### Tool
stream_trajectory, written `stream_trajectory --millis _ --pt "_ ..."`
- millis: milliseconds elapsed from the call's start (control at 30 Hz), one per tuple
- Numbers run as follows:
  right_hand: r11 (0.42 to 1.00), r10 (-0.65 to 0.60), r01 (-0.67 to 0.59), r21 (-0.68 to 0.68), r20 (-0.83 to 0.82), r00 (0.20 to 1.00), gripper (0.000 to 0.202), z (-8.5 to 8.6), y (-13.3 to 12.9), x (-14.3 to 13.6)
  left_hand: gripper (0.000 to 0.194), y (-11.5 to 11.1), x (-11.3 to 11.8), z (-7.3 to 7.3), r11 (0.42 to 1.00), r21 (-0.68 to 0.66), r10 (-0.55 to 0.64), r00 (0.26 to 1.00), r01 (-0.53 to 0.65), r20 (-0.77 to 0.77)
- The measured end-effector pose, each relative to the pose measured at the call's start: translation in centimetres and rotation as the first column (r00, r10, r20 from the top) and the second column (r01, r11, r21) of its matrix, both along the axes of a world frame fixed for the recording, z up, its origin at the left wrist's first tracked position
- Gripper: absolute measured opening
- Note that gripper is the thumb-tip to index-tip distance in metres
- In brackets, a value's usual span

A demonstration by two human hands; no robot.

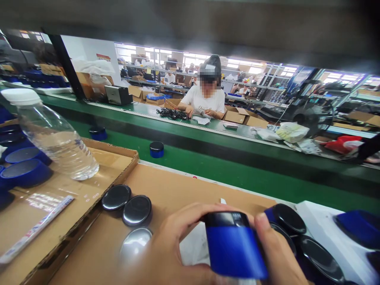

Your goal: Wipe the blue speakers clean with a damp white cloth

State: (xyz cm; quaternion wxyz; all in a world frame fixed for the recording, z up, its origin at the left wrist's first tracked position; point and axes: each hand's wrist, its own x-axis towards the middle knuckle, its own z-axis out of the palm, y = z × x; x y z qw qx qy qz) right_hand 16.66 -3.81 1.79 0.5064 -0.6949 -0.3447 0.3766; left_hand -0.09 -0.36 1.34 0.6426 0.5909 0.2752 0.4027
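Squat blue glossy jar with black lid [233, 245] gripped on both flanks: left hand [175, 249] fingers curled round lid edge, right hand [277, 253] thumb pressed to side, steadying it. Loose round black lids [137, 209] left of jar, within reach. Green conveyor belt [237, 166] beyond jar.

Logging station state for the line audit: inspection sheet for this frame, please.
Surface: brown cardboard sheet beside a green conveyor belt.
Job's things: blue jar with black lid, held sideways.
Clutter: loose black lids, more lids, water bottle on a cardboard tray, blue jar on the belt.
Grippers: left hand and right hand both grip the jar.
Cables: black cable bundle at the far bench.
Surroundings: a seated person, fan, shelving.
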Motion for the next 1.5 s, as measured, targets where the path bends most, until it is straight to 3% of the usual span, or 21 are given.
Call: stream_trajectory --millis 67,167,300,433,500,567,633,700,800,900,1000,1100,1167,1200,1300,1400,1500 --pt "0.994 0.093 -0.093 -0.051 -0.012 0.996 0.075 -0.3 0.2 0.4 0.066 0.2 -0.1 -0.4 0.996 -0.09 -0.004 0.999 0.008 0.049" --pt "0.953 0.301 -0.302 0.031 0.032 0.953 0.075 -0.8 0.5 0.8 0.06 0.7 -0.2 -0.9 0.98 -0.186 -0.046 0.988 0.073 0.144" --pt "0.96 0.221 -0.248 0.13 0.19 0.957 0.076 -1.0 0.3 0.3 0.052 1.3 -0.3 -0.8 0.967 -0.233 -0.064 0.98 0.107 0.188" --pt "0.936 0.248 -0.302 0.183 0.267 0.931 0.084 -1.1 0.0 0.1 0.053 1.3 -0.5 -0.7 0.961 -0.242 -0.094 0.979 0.137 0.179" --pt "0.919 0.234 -0.321 0.231 0.336 0.912 0.087 -1.3 -0.1 0.4 0.061 1.1 -0.5 -0.8 0.967 -0.24 -0.063 0.991 0.089 0.116" --pt "0.913 0.187 -0.321 0.25 0.444 0.876 0.086 -1.9 0.0 1.0 0.073 0.7 -0.4 -1.0 0.971 -0.235 0.03 0.999 -0.035 -0.025" --pt "0.907 0.176 -0.358 0.221 0.574 0.8 0.073 -2.5 0.1 1.7 0.082 0.3 -0.3 -1.1 0.962 -0.218 0.124 0.976 -0.162 -0.177" --pt "0.894 0.255 -0.43 0.13 0.64 0.725 0.056 -3.1 0.1 2.4 0.085 0.0 -0.2 -1.0 0.947 -0.227 0.166 0.952 -0.227 -0.258" --pt "0.889 0.354 -0.455 0.052 0.553 0.754 0.056 -3.2 -0.1 2.7 0.081 -0.1 -0.3 -0.7 0.95 -0.236 0.143 0.957 -0.205 -0.253" --pt "0.917 0.3 -0.386 0.096 0.471 0.829 0.067 -2.4 -0.3 2.0 0.08 -0.1 -0.4 -0.6 0.953 -0.244 0.123 0.966 -0.179 -0.228" --pt "0.916 0.315 -0.396 0.058 0.505 0.803 0.07 -1.7 -0.1 1.5 0.084 0.1 -0.6 -0.8 0.953 -0.222 0.146 0.954 -0.207 -0.263" --pt "0.914 0.382 -0.405 -0.003 0.341 0.859 0.072 -1.9 0.3 1.7 0.071 0.6 -0.7 -0.9 0.976 -0.207 0.026 0.986 -0.061 -0.168" --pt "0.933 0.331 -0.355 0.062 0.243 0.912 0.08 -1.9 0.4 1.7 0.057 1.0 -0.8 -0.9 0.976 -0.202 -0.095 0.994 0.084 -0.047" --pt "0.943 0.271 -0.312 0.12 0.268 0.924 0.079 -1.9 0.4 1.6 0.052 1.1 -0.8 -1.0 0.974 -0.195 -0.124 0.992 0.12 -0.009" --pt "0.929 0.091 -0.236 0.284 0.444 0.892 0.062 -1.2 0.1 0.9 0.056 1.2 -0.8 -1.2 0.977 -0.206 -0.065 0.997 0.055 -0.044" --pt "0.943 0.196 -0.264 0.203 0.3 0.933 0.048 -0.7 0.1 0.9 0.062 1.2 -0.8 -1.1 0.974 -0.222 -0.058 0.996 0.041 -0.07" --pt "0.951 0.266 -0.283 0.123 0.134 0.955 0.061 -0.8 0.4 1.3 0.055 1.2 -0.8 -0.6 0.97 -0.2 -0.142 0.99 0.14 0.007"
